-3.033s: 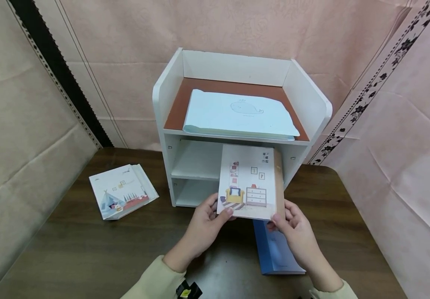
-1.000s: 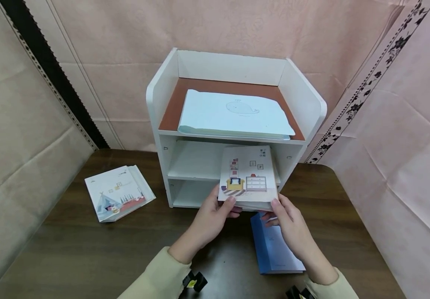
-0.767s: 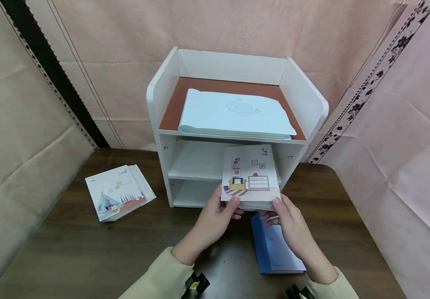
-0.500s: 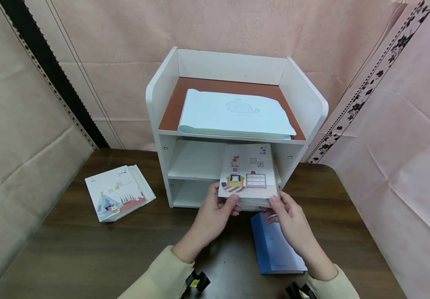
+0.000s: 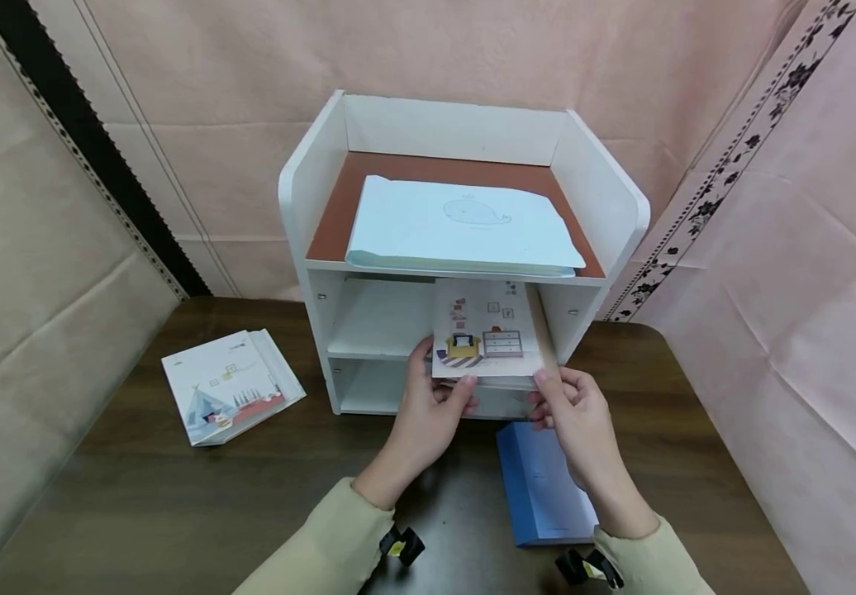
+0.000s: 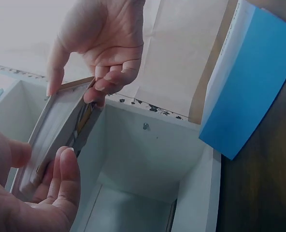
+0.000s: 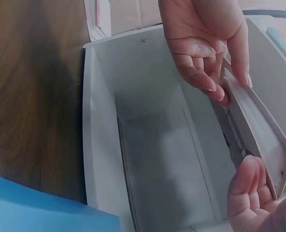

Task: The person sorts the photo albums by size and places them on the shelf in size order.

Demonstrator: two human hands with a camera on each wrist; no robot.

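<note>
A small stack of books (image 5: 483,330), the top cover printed with a yellow armchair and drawers, lies partly inside the middle compartment of a white desktop shelf (image 5: 316,256). My left hand (image 5: 431,413) grips the stack's near left corner, thumb on top and fingers beneath. At the near right corner my right hand (image 5: 580,421) pinches the stack the same way. From below, the left wrist view shows the books' edges (image 6: 61,121) between both hands. The far end of the stack is hidden under the upper board.
On the shelf's brown top board lies a pale blue whale-print book (image 5: 465,223). Another small pile of books (image 5: 230,388) rests on the wooden table (image 5: 175,512) at left. A blue box-like book (image 5: 547,487) lies below my right hand. Patterned cloth (image 5: 792,248) surrounds the table.
Both hands have moved forward with the books, sliding them deeper into the middle compartment. Less of the stack sticks out now. The camera view has shifted slightly.
</note>
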